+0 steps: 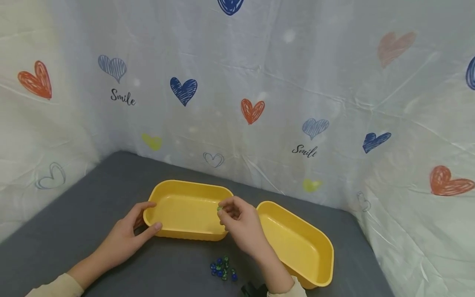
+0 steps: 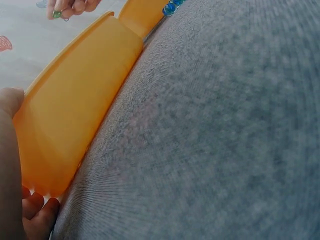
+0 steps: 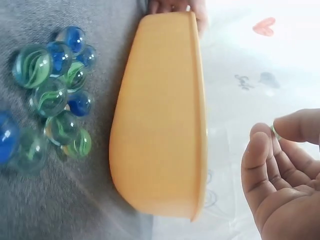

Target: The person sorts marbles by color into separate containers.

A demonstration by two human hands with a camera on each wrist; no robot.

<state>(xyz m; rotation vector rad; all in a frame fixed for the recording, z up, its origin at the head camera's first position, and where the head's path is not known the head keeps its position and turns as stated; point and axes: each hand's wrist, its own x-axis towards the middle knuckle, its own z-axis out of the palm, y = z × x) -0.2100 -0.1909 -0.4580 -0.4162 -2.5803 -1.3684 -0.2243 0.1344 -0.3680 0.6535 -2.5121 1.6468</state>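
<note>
My left hand [image 1: 124,235] grips the left end of a yellow plastic tray [image 1: 185,237], thumb at the front corner and fingers at the end wall. Over that tray's right end, my right hand [image 1: 243,225] pinches a green glass marble [image 1: 219,208] between thumb and fingertip. Only a sliver of this marble shows in the right wrist view, between the fingertips. In front of the tray, a cluster of blue and green-swirled glass marbles [image 1: 224,269] lies loose on the grey cloth. The right wrist view shows these marbles [image 3: 50,95] close up, beside the tray's outer wall [image 3: 160,110].
A second yellow tray [image 1: 328,264] stands at an angle on the right, partly behind my right forearm. A dark object [image 1: 254,290] shows at the bottom edge by my right wrist. Behind the grey-covered table [image 1: 74,206] hangs a white curtain [image 1: 222,53] printed with hearts.
</note>
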